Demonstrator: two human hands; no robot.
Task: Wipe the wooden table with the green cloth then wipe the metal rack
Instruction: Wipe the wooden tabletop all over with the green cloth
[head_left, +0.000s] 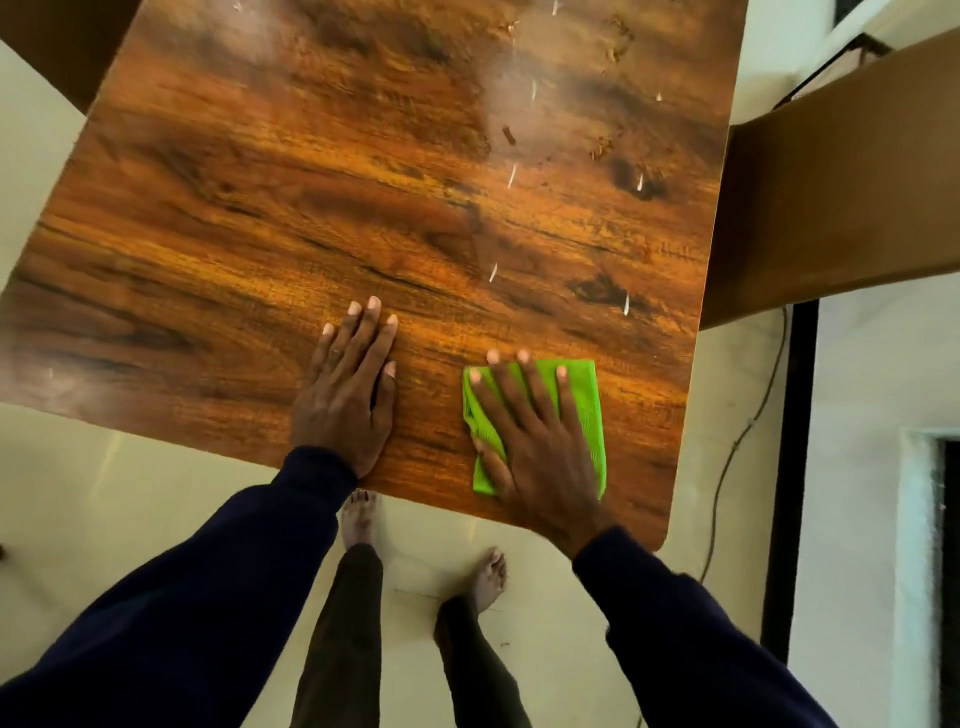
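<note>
Hands first, going left to right. Left grip (345, 395) lies flat on the surface (260, 234) close to the near edge, fingers straight and close together, holding nothing. My guess is it's just bracing the body and steadying things while the other side works.

Right grip (540, 441) is spread flat on top of the green cloth (584, 405), fingers fanned, pressing it down rather than pinching it. I reckon that gives the most contact for a wipe. The cloth sits by the near right corner, touching the surface.

Crumbs and pale flecks (602, 148) are scattered toward the far right, with a hazy smear there too, so I'd say most of the wiping isn't done yet.

A cardboard box (831, 182) overlaps the right edge, and I can't tell if it touches. The metal rack isn't in shot anywhere. The far edge of the surface is cut off at the top. The palm hides the cloth's middle, so I can't tell how it's folded.
</note>
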